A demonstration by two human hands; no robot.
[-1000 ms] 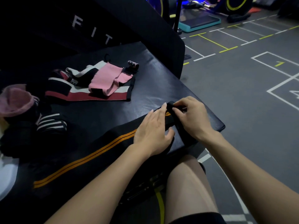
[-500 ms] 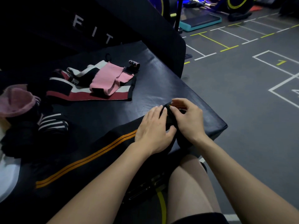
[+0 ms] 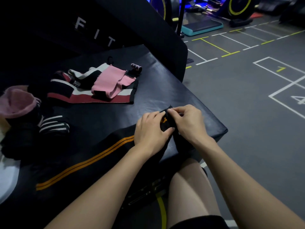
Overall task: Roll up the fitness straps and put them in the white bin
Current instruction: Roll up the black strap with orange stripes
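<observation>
A long black strap with two orange stripes [image 3: 85,164] lies diagonally across the black padded box [image 3: 165,90]. Its right end is curled into a small roll between both hands. My left hand [image 3: 151,131] presses and grips the roll from the left. My right hand [image 3: 189,123] pinches the same rolled end from the right. A pink strap [image 3: 109,81] lies on a red, white and black strap [image 3: 99,96] further back. The white bin [image 3: 6,177] shows at the left edge, with rolled straps, one pink [image 3: 14,101], one black with white stripes [image 3: 52,124], beside it.
An upright black pad with white letters [image 3: 95,33] stands behind the box. My bare knee [image 3: 189,184] is below the box's near corner. To the right lies grey gym floor with painted lines [image 3: 247,80]; a teal step platform [image 3: 203,27] and machines stand far back.
Both hands have drawn the strap's end a little toward me and to the left, turning it over into a tighter roll. The other straps have not moved.
</observation>
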